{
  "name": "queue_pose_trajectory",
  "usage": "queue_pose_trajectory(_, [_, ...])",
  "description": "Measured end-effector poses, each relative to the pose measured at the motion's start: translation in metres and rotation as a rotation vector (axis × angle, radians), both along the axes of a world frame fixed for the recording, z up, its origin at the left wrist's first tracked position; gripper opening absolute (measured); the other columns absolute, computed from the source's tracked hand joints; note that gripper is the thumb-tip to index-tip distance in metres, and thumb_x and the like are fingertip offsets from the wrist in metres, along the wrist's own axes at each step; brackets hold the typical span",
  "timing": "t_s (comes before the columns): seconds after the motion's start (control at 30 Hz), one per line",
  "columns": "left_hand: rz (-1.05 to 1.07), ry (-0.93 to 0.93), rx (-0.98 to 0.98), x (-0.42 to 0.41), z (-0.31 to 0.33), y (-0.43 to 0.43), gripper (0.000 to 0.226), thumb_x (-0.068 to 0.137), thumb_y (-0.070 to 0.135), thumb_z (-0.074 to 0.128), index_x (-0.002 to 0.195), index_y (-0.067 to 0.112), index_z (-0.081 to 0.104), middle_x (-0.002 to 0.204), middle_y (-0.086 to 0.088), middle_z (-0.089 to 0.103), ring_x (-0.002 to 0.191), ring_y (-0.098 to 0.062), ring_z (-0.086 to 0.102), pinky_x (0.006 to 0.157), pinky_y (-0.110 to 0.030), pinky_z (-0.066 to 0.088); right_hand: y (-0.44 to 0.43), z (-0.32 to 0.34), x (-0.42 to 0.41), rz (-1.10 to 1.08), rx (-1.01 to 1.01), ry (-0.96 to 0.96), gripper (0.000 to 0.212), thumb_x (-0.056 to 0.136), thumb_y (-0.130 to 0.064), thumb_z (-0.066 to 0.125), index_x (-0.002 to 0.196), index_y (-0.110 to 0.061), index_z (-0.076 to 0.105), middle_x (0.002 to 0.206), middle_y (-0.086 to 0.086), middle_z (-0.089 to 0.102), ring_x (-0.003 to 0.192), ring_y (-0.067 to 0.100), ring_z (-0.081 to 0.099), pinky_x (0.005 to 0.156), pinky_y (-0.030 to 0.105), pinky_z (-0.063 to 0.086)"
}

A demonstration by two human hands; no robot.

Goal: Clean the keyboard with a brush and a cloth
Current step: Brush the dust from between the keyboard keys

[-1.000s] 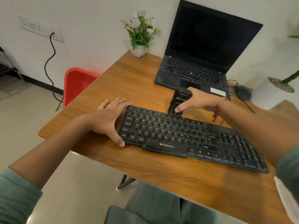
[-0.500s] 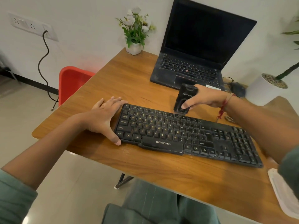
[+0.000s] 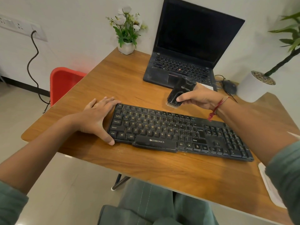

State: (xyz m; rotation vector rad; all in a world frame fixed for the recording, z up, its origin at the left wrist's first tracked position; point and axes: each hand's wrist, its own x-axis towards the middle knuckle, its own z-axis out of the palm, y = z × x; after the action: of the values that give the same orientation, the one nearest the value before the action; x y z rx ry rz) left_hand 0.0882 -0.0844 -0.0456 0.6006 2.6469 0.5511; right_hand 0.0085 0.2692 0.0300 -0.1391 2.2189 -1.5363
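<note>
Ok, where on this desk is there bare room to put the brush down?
Bare wood lies between the flower pot, laptop and keyboard, and along the table's near edge. Crowded at the far right: mouse, planter, right hand holding the brush.

Dusty matt black plastic keyboard on smooth, satin wood-grain table.

Grey-green sleeves bunched at the elbows, matching trousers with pale stitching, red thread round the right wrist
</note>
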Motion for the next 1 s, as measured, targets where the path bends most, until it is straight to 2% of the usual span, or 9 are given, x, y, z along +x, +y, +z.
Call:
queue_pose_trajectory(0.07, [-0.001, -0.004, 0.003, 0.0, 0.0, 0.0, 0.149, 0.028, 0.095, 0.06, 0.149, 0.039, -0.006, 0.161, 0.011, -0.008, 0.147, -0.011, -0.013, 0.115, -0.038, -0.02, 0.003, 0.003, -0.001, -0.007, 0.005, 0.014, 0.051, 0.061, 0.002, 0.08, 0.105, -0.012, 0.057, 0.099, 0.009, 0.067, 0.093, 0.024, 0.067, 0.071, 0.031, 0.056])
queue_pose_trajectory(0.1, [0.0, -0.006, 0.003, 0.001, 0.001, 0.0, 0.149, 0.028, 0.094, 0.06, 0.149, 0.038, -0.006, 0.161, 0.011, -0.008, 0.147, -0.011, -0.013, 0.115, -0.038, -0.02, 0.004, 0.003, -0.001, 0.005, 0.041, 0.021, 0.048, 0.064, 0.004, 0.079, 0.104, -0.011, 0.057, 0.099, 0.009, 0.067, 0.094, 0.024, 0.066, 0.071, 0.03, 0.056])
queue_pose_trajectory(0.23, [0.004, 0.008, -0.001, 0.0, 0.0, 0.0, 0.151, 0.026, 0.096, 0.058, 0.15, 0.038, -0.006, 0.161, 0.01, -0.009, 0.147, -0.011, -0.013, 0.116, -0.038, -0.02, 0.006, 0.003, 0.007, 0.16, 0.248, 0.059, 0.027, 0.076, 0.006, 0.071, 0.096, -0.006, 0.06, 0.094, 0.013, 0.068, 0.081, 0.022, 0.067, 0.056, 0.018, 0.053])
queue_pose_trajectory(0.33, [0.005, 0.012, -0.005, 0.001, 0.0, 0.0, 0.152, 0.025, 0.097, 0.057, 0.15, 0.038, -0.006, 0.161, 0.011, -0.009, 0.147, -0.01, -0.013, 0.116, -0.038, -0.019, 0.001, 0.006, 0.005, 0.228, 0.256, 0.068, 0.026, 0.076, 0.005, 0.073, 0.096, -0.007, 0.06, 0.094, 0.016, 0.069, 0.077, 0.021, 0.07, 0.056, 0.019, 0.054])
queue_pose_trajectory(0.43, [0.005, 0.009, -0.004, 0.002, 0.0, 0.0, 0.151, 0.025, 0.097, 0.057, 0.15, 0.039, -0.006, 0.161, 0.011, -0.009, 0.147, -0.01, -0.013, 0.116, -0.038, -0.019, -0.016, 0.003, 0.0, 0.297, 0.275, 0.067, 0.028, 0.075, 0.003, 0.074, 0.098, -0.006, 0.062, 0.095, 0.018, 0.071, 0.083, 0.026, 0.071, 0.068, 0.029, 0.06])
queue_pose_trajectory(0.53, [0.005, 0.008, -0.006, 0.001, 0.001, 0.0, 0.151, 0.027, 0.096, 0.058, 0.15, 0.038, -0.007, 0.161, 0.01, -0.01, 0.147, -0.011, -0.013, 0.116, -0.038, -0.019, -0.038, -0.004, -0.002, 0.302, 0.217, 0.056, 0.028, 0.075, 0.004, 0.074, 0.096, -0.011, 0.062, 0.096, 0.015, 0.071, 0.085, 0.025, 0.071, 0.076, 0.037, 0.059])
queue_pose_trajectory(0.67, [0.004, 0.001, -0.011, 0.001, 0.001, -0.001, 0.151, 0.026, 0.097, 0.057, 0.15, 0.038, -0.007, 0.161, 0.01, -0.01, 0.147, -0.011, -0.013, 0.115, -0.037, -0.019, -0.045, -0.007, -0.004, 0.249, 0.162, -0.009, 0.026, 0.077, 0.004, 0.073, 0.098, -0.006, 0.061, 0.093, 0.011, 0.07, 0.081, 0.019, 0.07, 0.062, 0.023, 0.057])
queue_pose_trajectory(0.87, [0.008, 0.006, -0.006, 0.001, 0.001, 0.001, 0.149, 0.027, 0.095, 0.059, 0.149, 0.04, -0.006, 0.161, 0.012, -0.01, 0.147, -0.01, -0.012, 0.115, -0.038, -0.019, -0.003, 0.005, -0.003, 0.227, 0.248, -0.089, 0.029, 0.078, 0.005, 0.07, 0.1, -0.009, 0.059, 0.098, 0.014, 0.07, 0.084, 0.021, 0.071, 0.06, 0.02, 0.056])
queue_pose_trajectory(1.0, [0.006, -0.006, -0.004, 0.001, 0.001, 0.0, 0.149, 0.026, 0.097, 0.057, 0.148, 0.04, -0.007, 0.161, 0.012, -0.01, 0.147, -0.01, -0.013, 0.115, -0.038, -0.02, -0.031, 0.002, -0.008, 0.313, 0.203, -0.08, 0.031, 0.077, 0.005, 0.071, 0.102, -0.007, 0.057, 0.096, 0.012, 0.069, 0.083, 0.02, 0.071, 0.057, 0.018, 0.055])
